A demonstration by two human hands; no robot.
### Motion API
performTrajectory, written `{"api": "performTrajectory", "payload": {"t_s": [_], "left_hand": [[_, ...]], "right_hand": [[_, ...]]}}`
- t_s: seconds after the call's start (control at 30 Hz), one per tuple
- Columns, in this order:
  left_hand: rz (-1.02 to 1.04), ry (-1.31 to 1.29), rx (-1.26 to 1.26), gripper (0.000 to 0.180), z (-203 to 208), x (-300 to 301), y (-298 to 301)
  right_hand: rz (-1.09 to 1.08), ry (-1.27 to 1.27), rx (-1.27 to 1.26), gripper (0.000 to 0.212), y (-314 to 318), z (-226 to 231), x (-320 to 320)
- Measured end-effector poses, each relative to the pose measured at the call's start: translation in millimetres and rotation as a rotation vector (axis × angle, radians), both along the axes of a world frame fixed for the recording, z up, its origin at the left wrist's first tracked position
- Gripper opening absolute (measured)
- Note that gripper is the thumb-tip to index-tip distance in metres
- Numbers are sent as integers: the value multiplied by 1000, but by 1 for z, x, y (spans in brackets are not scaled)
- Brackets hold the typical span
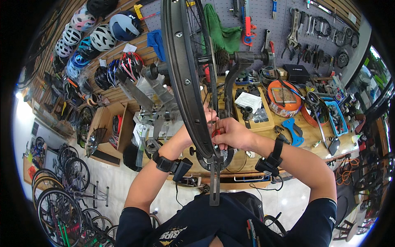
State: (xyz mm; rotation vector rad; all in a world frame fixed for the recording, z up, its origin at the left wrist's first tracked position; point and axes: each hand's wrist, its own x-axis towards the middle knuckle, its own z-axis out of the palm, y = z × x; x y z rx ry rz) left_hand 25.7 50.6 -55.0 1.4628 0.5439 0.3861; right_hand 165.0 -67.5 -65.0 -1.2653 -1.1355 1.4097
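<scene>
A black bicycle wheel rim (180, 53) stands upright in front of me, with its spokes and sprocket cassette (222, 57) on its right side. Dark arms of a truing stand (231, 82) hold the wheel, and a slotted metal bracket (214, 183) sits below the rim. My right hand (235, 132) is closed in a pinch on a small red spoke wrench (216, 132) beside the lower rim. Partly hidden behind the rim, my left hand (210, 113) has its fingers curled by the spokes; what they grip is hard to see.
A wooden workbench (263, 128) carries an orange round tray (284, 108), a blue parts bin (338, 119) and a blue-handled tool (292, 131). Wrenches and pliers hang on a pegboard (284, 31). Helmets (103, 37) line the left wall; bicycles (61, 206) stand lower left.
</scene>
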Motion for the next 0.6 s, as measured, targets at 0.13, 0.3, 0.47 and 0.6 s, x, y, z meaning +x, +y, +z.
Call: {"api": "performTrajectory", "payload": {"t_s": [0.13,0.3,0.47,0.6], "left_hand": [[53,22,78,63,-8,-2,-1],[83,44,30,74,7,0,-12],[110,36,46,72,3,0,-7],[127,-22,-26,69,-2,-1,-10]], "right_hand": [[-35,-68,-179,15,3,11,-5],[-12,-29,-296,17,3,21,-4],[127,-574,-50,38,8,7,1],[270,-501,139,31,17,-15,16]]}}
